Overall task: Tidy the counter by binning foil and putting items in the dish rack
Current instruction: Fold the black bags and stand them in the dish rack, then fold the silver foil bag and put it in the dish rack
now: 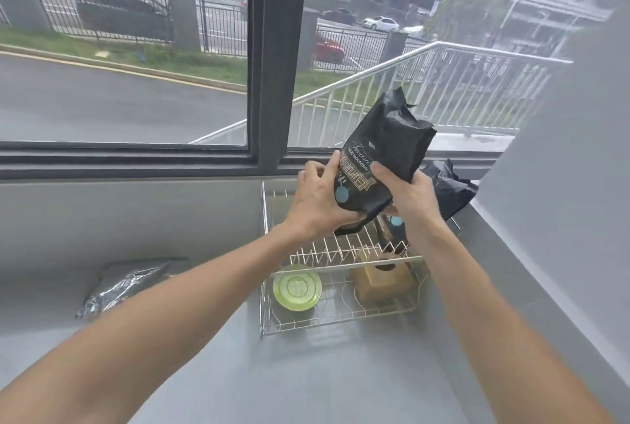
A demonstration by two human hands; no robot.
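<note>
Black coffee bag (381, 157): pale script heading, partly legible, beginning "Treasur…"; beneath it, capitals reading "BLUE MOUNTAIN"; a large boxed line of ornate lettering below, not legible; a round teal emblem near the base, its content unreadable.

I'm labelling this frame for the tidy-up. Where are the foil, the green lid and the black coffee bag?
foil (126, 283): head view, middle of the crumpled sheet.
green lid (297, 287): head view, centre of its top.
black coffee bag (385, 154): head view, printed front.
</note>
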